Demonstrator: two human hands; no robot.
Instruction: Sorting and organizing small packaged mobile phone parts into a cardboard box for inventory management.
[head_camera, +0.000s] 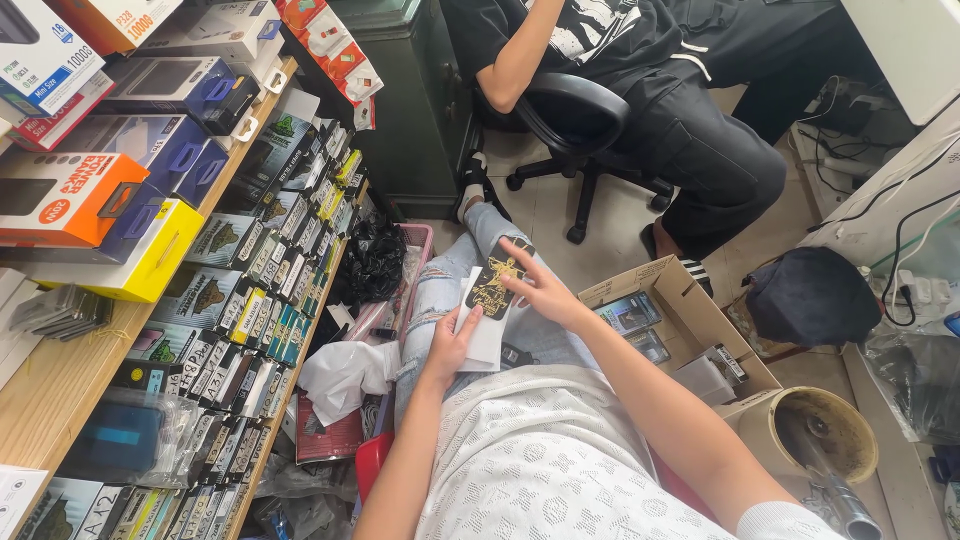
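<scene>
Black with a gold printed figure, a slim rectangular phone case (495, 280) sits pinched in the right hand (540, 290), fingers along its far edge so the printed face tilts up toward the wearer. The left hand (450, 345) grips a flat white paper sleeve (485, 340) from below, its top edge touching the case, both held above the lap in pale ripped jeans (450, 280).

Just right of the knees an open brown cardboard box (690, 310) holds more flat packets within easy reach. A crumpled white plastic bag (345, 375) lies on the left beside the thigh, below a black bag in a pink basket (420, 240). Along the left edge, a wooden shelf (60, 390) carries boxed power banks, and rows of packaged cases hang under it. Another person sits on a black swivel chair (575, 130) beyond.
</scene>
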